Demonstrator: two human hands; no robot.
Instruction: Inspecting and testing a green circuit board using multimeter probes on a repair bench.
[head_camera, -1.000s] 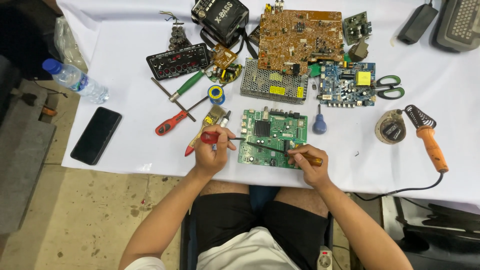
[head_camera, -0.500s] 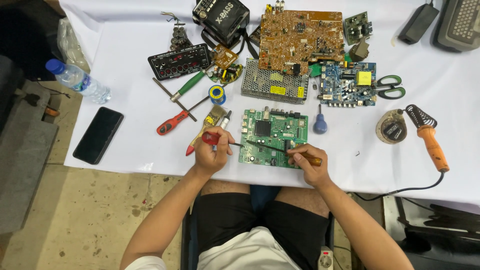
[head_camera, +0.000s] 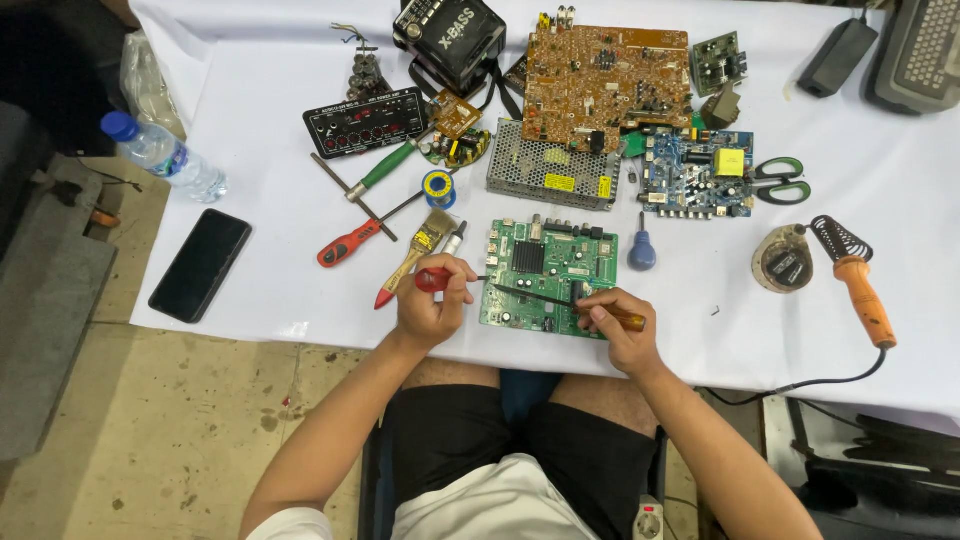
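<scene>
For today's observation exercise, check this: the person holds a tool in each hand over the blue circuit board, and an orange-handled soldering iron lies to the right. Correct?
Not quite. In the head view, the left hand and right hand work over the green circuit board, not a blue one. The orange-handled soldering iron does lie to the right.

White-clothed table (head_camera: 300, 290), green circuit board (head_camera: 548, 268), black phone (head_camera: 200, 265), water bottle (head_camera: 165, 157), scissors (head_camera: 780, 180)
</scene>
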